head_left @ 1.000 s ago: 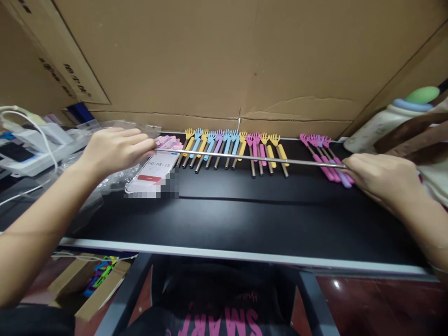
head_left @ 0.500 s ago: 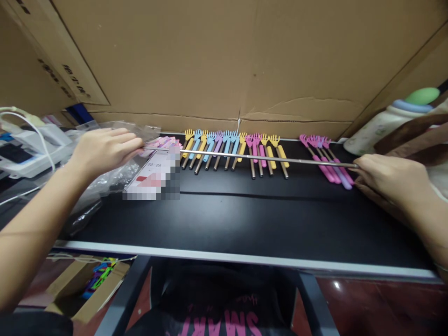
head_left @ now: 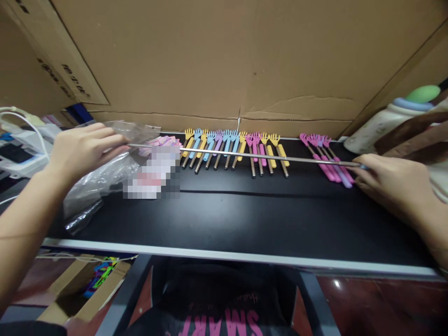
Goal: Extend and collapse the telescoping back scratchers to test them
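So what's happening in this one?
A person holds a thin metal rod stretched out between both hands, the left hand pinching one end and the right hand the other. The rod runs level above a black table. Under it lies a row of small hand-shaped scratchers in yellow, blue, purple and pink, with a separate pink bunch near the right hand. Clear plastic bags sit by the left hand.

Both ends of rod (head_left: 245,155) hidden in left hand (head_left: 84,151) and right hand (head_left: 392,184); flat item (head_left: 154,173) pixelated, unreadable.
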`<action>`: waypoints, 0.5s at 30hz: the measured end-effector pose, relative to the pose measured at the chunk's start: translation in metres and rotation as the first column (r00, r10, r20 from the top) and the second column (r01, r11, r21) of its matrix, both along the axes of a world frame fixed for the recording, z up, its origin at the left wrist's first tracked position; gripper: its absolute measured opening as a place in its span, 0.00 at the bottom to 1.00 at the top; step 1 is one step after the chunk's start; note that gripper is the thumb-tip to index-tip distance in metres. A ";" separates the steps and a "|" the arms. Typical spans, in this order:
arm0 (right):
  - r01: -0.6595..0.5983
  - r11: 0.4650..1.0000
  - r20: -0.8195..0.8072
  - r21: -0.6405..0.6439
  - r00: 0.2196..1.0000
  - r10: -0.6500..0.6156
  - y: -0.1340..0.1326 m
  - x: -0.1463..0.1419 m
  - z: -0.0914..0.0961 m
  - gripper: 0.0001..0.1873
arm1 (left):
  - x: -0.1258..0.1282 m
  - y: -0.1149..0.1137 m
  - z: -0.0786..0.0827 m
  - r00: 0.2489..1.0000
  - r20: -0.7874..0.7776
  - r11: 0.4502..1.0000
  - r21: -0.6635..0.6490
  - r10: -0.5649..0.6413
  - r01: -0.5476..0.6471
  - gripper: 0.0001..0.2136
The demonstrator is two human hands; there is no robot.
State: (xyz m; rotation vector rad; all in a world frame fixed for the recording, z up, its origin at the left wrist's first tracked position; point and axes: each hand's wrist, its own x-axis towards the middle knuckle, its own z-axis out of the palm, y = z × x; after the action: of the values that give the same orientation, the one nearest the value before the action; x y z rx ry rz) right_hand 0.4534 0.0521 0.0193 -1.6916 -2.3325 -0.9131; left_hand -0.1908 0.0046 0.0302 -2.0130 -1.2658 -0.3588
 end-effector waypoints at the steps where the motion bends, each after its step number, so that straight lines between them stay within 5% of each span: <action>1: 0.026 1.000 -0.016 0.003 1.000 -0.025 0.001 0.003 0.000 0.13 | -0.002 0.000 0.000 0.998 0.066 1.000 0.012 0.002 -0.003 0.13; 5: 0.100 0.995 -0.184 -0.029 0.977 -0.103 0.004 0.015 0.003 0.15 | -0.008 -0.004 0.004 0.943 0.333 0.999 0.038 -0.019 0.007 0.13; 8: 0.074 0.983 -0.348 -0.169 0.928 -0.130 0.004 0.017 0.009 0.23 | -0.012 -0.006 0.010 0.869 0.494 0.995 -0.060 -0.040 0.080 0.12; 13: -0.053 0.912 -0.548 -0.407 0.813 -0.197 0.000 0.016 0.024 0.36 | -0.014 -0.007 0.019 0.709 0.681 0.979 -0.191 0.182 -0.068 0.18; 15: -0.014 0.938 -0.535 -0.347 0.824 -0.186 -0.001 0.021 0.028 0.33 | -0.011 -0.006 0.021 0.620 0.741 0.962 -0.256 0.259 -0.096 0.19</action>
State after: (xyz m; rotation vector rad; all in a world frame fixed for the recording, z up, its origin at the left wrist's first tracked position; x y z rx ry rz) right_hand 0.4740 0.0513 0.0478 -1.8690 -2.0774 0.0260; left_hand -0.2014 -0.0018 0.0516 -1.9021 -2.0769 -1.1350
